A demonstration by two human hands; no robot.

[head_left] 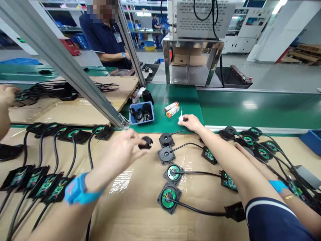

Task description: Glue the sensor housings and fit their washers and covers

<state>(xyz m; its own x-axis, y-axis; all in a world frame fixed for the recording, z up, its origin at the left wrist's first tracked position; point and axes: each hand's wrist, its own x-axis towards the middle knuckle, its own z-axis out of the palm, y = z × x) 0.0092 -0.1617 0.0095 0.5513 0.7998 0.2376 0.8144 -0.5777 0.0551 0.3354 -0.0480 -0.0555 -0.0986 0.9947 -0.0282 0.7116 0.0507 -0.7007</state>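
Note:
My left hand (125,149) pinches a small black round cap (145,142) above the cardboard, just left of a row of round black units. Of these, the two nearer ones (173,172) show green circuit boards, and the two farther ones (166,140) are capped in black. My right hand (192,122) reaches onto the green mat (173,95) and is closed on a small white glue bottle (181,115) with its nozzle pointing up. A blue strap (76,191) circles my left wrist.
A blue bin (141,113) of black caps and two small red-and-white boxes (172,109) sit on the mat. Cabled units lie in rows left (37,182) and right (260,150). Another arm (260,167) lies under my right arm. A person's hand (7,97) holds cables far left. A slanted aluminium strut (82,83) crosses.

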